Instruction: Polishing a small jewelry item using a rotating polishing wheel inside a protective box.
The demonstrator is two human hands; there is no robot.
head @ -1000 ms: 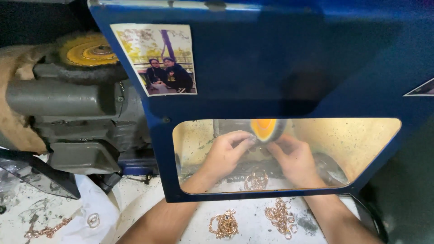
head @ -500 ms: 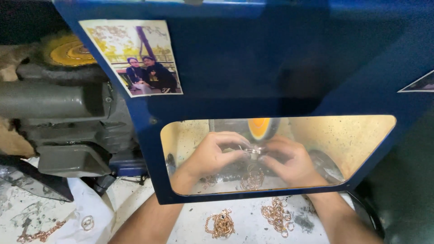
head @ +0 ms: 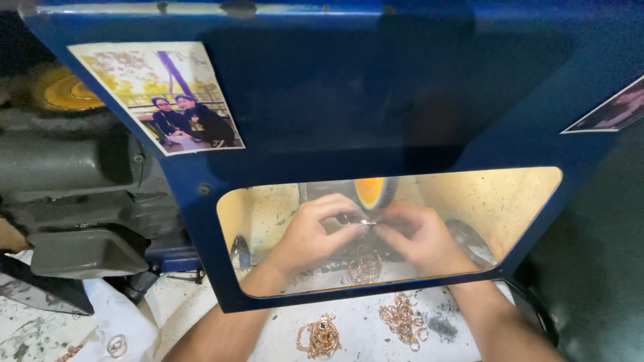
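At the centre of the frame, the fingertips of the left hand [head: 310,236] and right hand [head: 417,236] met and pinched a small ring [head: 367,222] between them, just below the orange polishing wheel [head: 369,190]. More gold jewellery [head: 364,268] lay beneath, behind the blue guard [head: 349,107] window.

Small piece [head: 367,222]: metallic, shiny, thin; pinched between the fingertips of left hand [head: 312,238] and right hand [head: 416,238], just below the orange wheel [head: 370,192]. Exact shape too small to tell. All seen through the hood's window. Hanging under the hands: rose-gold rings [head: 364,267], looped, bunched. Whether they join the held piece cannot be told.
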